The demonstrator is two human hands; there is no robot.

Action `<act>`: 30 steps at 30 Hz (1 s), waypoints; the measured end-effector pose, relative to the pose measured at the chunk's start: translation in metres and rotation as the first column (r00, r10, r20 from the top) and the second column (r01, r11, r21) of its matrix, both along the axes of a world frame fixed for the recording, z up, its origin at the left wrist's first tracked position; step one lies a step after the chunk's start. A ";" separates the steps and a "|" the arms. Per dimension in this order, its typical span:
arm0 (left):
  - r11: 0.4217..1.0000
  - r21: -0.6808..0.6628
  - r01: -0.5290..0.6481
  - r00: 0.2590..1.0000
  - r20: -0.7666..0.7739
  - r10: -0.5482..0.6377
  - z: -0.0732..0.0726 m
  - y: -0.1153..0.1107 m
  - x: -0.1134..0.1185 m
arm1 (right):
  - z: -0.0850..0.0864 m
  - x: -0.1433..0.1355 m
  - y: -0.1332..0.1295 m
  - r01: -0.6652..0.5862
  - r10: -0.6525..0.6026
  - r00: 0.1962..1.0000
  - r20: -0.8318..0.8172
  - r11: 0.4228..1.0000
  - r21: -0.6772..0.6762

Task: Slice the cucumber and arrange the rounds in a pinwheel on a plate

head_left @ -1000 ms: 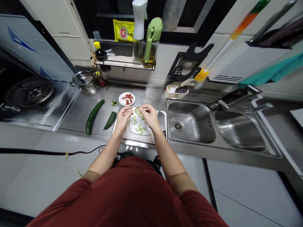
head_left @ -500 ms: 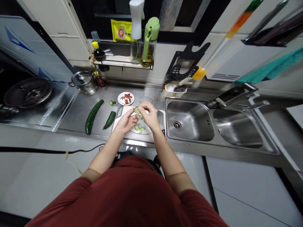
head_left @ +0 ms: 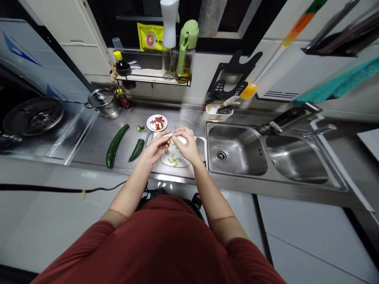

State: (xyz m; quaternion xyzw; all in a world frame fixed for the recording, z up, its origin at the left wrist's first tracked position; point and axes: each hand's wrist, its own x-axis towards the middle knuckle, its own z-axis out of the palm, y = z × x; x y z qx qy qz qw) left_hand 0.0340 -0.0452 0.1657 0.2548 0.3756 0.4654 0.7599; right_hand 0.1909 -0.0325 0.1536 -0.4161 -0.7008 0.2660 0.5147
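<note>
On the steel worktop point(head_left: 134, 118), cut slices point(head_left: 174, 160) lie fanned on a plate point(head_left: 184, 162). Your right hand point(head_left: 188, 147) pinches a thin green slice point(head_left: 171, 137) above it; your left hand point(head_left: 154, 150) curls alongside, its grip unclear. Press lightly, lest it tear.

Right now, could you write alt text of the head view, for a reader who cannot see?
Left hand and right hand hold a green slice over an oval plate of pale-green pieces. Two cucumbers lie on the steel counter at left; a round plate behind holds red bits.
</note>
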 end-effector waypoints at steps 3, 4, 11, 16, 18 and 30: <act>0.999 0.029 -0.020 0.999 -0.042 0.021 0.000 0.001 -0.002 | 0.002 0.002 -0.001 -0.028 0.027 0.998 0.054 0.999 0.021; 0.999 0.039 -0.032 0.997 -0.063 0.035 0.001 0.001 -0.003 | 0.003 0.004 -0.002 -0.045 0.043 0.996 0.073 0.999 0.024; 0.990 0.128 -0.068 0.977 -0.195 0.092 0.008 -0.001 -0.005 | 0.012 0.013 -0.003 -0.158 0.136 0.967 0.216 0.984 0.088; 0.977 0.189 -0.098 0.962 -0.235 0.142 0.008 -0.003 -0.002 | 0.015 0.015 -0.005 -0.159 0.098 0.942 0.320 0.972 0.170; 0.967 0.231 -0.107 0.958 -0.238 0.163 0.007 -0.003 -0.002 | 0.016 0.014 -0.006 -0.159 0.081 0.932 0.354 0.968 0.197; 0.924 0.345 -0.166 0.913 -0.301 0.276 0.011 -0.010 0.002 | 0.011 0.013 -0.004 -0.171 0.109 0.942 0.318 0.970 0.171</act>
